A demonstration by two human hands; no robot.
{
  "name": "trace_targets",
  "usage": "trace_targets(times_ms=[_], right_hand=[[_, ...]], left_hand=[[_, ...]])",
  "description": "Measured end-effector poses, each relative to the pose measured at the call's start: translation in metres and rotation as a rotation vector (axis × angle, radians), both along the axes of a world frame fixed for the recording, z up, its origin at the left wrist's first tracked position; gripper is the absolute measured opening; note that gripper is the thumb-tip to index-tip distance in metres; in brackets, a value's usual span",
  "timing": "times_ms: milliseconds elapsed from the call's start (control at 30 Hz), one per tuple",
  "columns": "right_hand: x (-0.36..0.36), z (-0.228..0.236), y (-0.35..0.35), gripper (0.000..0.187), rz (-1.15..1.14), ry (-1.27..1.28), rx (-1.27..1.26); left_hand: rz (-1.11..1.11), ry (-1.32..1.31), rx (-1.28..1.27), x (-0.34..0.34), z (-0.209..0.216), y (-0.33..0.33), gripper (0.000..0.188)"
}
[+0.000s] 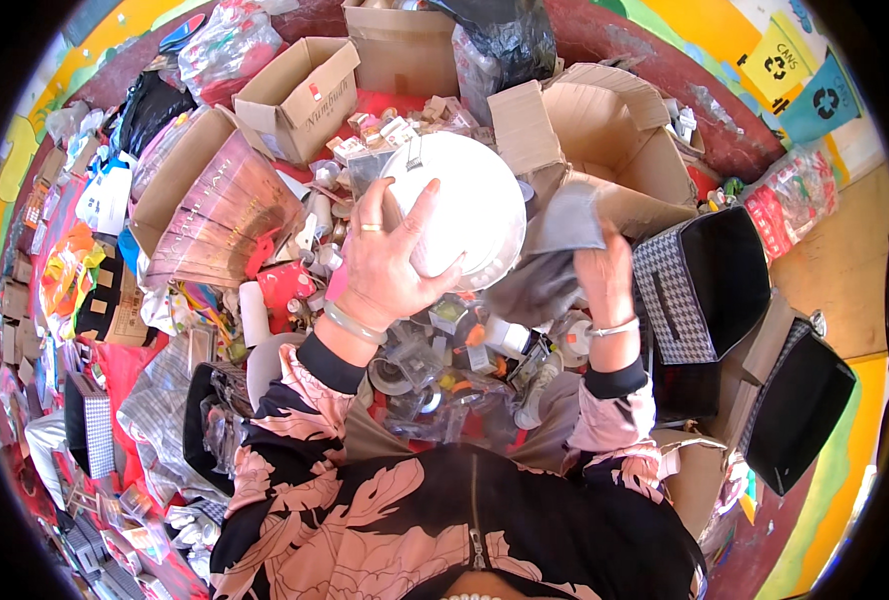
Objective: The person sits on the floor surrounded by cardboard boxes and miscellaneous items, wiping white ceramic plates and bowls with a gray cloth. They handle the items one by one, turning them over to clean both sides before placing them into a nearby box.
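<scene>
My left hand [385, 255] grips a white, round, smooth plastic-looking object [475, 205], like a tub or lid, with a small clasp at its upper edge. The fingers spread across its left side, thumb toward me. To the right, my right hand [605, 275] is closed on a grey cloth [565, 225]. The cloth hangs beside the white object, its lower part smeared by motion; whether the two touch I cannot tell. Below both hands lies a heap of mixed small items [445, 355], with clear plastic pieces and bottles among them.
An open cardboard box [605, 125] stands beyond my right hand. Black-and-white checked bins [700, 285] line the right side. More cartons [300, 95] stand at the far left, and a pink printed box [225, 205] leans nearer. Bagged goods and loose clutter spread along the left.
</scene>
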State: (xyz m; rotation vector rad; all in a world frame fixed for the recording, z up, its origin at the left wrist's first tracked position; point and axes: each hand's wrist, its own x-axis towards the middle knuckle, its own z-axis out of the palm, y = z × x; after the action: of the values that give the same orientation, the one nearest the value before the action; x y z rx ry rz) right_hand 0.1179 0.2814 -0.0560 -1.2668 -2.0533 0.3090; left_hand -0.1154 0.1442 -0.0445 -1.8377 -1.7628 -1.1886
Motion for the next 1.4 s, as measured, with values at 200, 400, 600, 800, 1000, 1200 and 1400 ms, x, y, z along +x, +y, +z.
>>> trace_targets(times_ms=[200,400,600,800,1000,1200,1400], right_hand=[[0.041,0.049,0.003,0.029,0.012,-0.2,0.208],[0.072,0.058,0.004,0.03,0.203,0.472,-0.485],[0.08,0.021,0.033,0.027,0.38,1.182,-0.994],[0.084,0.02,0.029,0.029,0.068,1.005,-0.632],[0.066,0.051,-0.005,0.033,0.057,1.019,-0.467],[0.01,0.067,-0.056,0.038,0.237,0.193,-0.212],[0.005,0.043,-0.047,0.032,0.154,0.212,-0.071]], left_hand=[[-0.019,-0.047,-0.073,0.001,-0.002,0.001,0.079],[-0.095,-0.125,-0.121,0.01,-0.012,0.006,0.078],[-0.111,-0.122,-0.138,0.015,-0.016,0.008,0.079],[-0.136,-0.125,-0.142,0.017,-0.017,0.009,0.08],[-0.19,-0.102,-0.152,0.029,-0.013,0.006,0.082],[-0.178,-0.053,-0.18,0.043,-0.014,0.006,0.082],[-0.147,-0.064,-0.042,0.039,-0.008,0.001,0.084]])
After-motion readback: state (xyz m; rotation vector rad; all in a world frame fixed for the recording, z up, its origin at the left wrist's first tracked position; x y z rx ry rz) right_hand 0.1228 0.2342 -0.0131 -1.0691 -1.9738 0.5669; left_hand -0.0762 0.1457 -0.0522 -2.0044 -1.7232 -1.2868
